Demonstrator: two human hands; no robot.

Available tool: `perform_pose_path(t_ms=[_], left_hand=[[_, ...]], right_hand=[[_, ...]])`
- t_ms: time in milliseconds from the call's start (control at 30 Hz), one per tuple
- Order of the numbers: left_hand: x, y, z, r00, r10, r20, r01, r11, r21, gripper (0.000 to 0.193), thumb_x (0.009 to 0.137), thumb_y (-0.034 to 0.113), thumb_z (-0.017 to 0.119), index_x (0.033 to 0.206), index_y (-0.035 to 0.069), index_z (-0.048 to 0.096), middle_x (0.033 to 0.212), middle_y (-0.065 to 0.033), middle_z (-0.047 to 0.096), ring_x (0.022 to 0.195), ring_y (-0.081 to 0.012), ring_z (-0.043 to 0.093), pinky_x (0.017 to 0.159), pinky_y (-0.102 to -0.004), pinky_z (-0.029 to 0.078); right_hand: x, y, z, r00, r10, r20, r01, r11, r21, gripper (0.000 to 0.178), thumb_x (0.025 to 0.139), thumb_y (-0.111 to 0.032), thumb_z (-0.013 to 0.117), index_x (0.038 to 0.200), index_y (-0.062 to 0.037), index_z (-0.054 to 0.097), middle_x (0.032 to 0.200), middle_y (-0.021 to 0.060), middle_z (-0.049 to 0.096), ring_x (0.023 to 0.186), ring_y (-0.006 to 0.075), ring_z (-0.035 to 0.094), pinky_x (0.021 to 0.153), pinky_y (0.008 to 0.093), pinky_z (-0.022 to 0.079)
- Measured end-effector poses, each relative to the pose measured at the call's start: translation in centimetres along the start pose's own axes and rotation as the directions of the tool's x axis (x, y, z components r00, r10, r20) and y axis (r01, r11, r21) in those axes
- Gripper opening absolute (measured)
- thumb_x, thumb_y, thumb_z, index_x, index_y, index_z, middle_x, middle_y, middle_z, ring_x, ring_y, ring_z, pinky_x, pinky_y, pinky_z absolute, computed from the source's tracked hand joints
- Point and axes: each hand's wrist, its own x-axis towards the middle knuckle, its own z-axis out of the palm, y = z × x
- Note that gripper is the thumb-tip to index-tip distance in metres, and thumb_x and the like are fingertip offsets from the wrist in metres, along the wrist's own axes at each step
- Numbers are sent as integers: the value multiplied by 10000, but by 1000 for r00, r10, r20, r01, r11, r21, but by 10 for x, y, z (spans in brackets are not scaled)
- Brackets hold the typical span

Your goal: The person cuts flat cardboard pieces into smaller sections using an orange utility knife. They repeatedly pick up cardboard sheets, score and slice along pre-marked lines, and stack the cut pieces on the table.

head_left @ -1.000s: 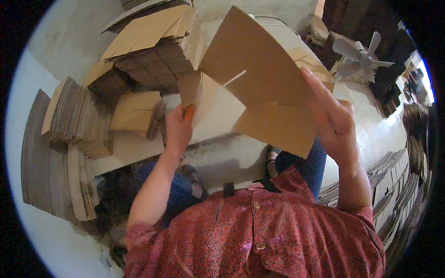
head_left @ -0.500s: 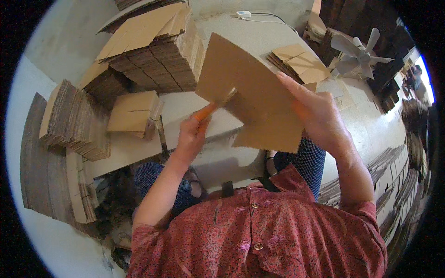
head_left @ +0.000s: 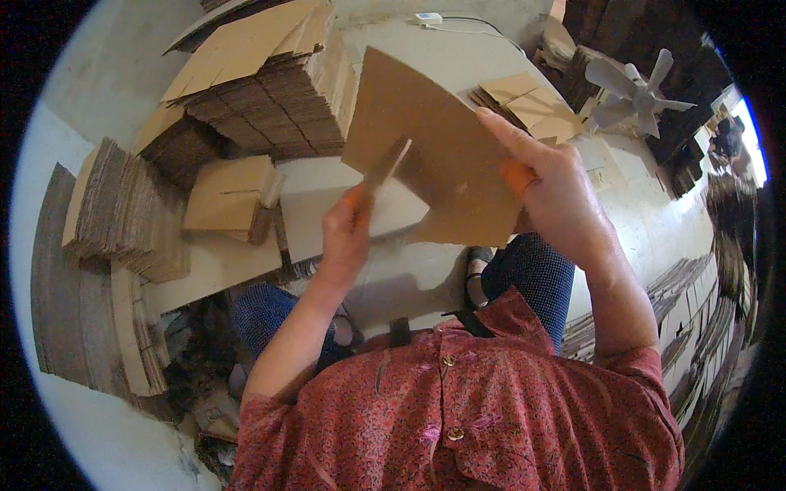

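In front of me a brown cardboard sheet [head_left: 426, 114] is held up at a tilt. My right hand [head_left: 565, 196] is closed on its right edge, with the index finger stretched along it and an orange cover on the thumb. A narrow cardboard piece [head_left: 390, 166], seen nearly edge-on with a pale upper end, is pinched in my left hand [head_left: 345, 237]. Orange shows on a finger there too. Whether this piece is still joined to the sheet I cannot tell.
Tall cardboard stacks [head_left: 262, 106] stand at the far left, beside a smaller cardboard pile [head_left: 231, 196] and an upright stack [head_left: 123, 209]. More flat pieces [head_left: 528, 102] lie at the back right, near a grey fan [head_left: 639, 94]. Cardboard edges [head_left: 696, 311] line the right side.
The sheet has moved slightly left, its lower edge now higher. The narrow piece by my left hand now stands out more from the sheet. My right hand has shifted a little left.
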Motion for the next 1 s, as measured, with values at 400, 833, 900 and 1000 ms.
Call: perform_pose_path(t_ms=[400,833,900,1000], left_hand=[[1,-1,10,998,15,-63,-12,999,50,147,858,52,540,983,-10,587,751,-141,613,656,-164,545,591,-310,434],[4,11,5,983,-129,134,162,949,-269,461,851,102,565,1272,-13,416,1180,-125,541,1075,-188,512,902,-304,412],[2,16,8,991,126,54,-101,936,-336,529,869,192,559,1318,6,351,1242,-134,485,1120,-213,476,948,-320,374],[1,25,20,972,217,88,-163,898,-410,652,870,268,567,1378,23,239,1320,-142,400,1199,-229,401,1003,-339,320]], right_hand=[[2,-4,4,1000,-1,-15,1,1000,5,507,774,47,476,1256,-106,495,980,230,612,882,250,634,806,297,454],[51,9,48,937,2,348,71,978,-195,467,767,26,453,1228,-40,491,804,281,573,784,393,594,685,412,465],[57,18,55,961,-51,273,101,980,-173,376,784,-20,472,1159,-15,493,829,272,589,810,409,590,711,437,468],[64,42,78,966,-257,13,257,962,-90,266,825,-130,508,1041,24,506,840,252,608,821,439,580,740,492,462]])
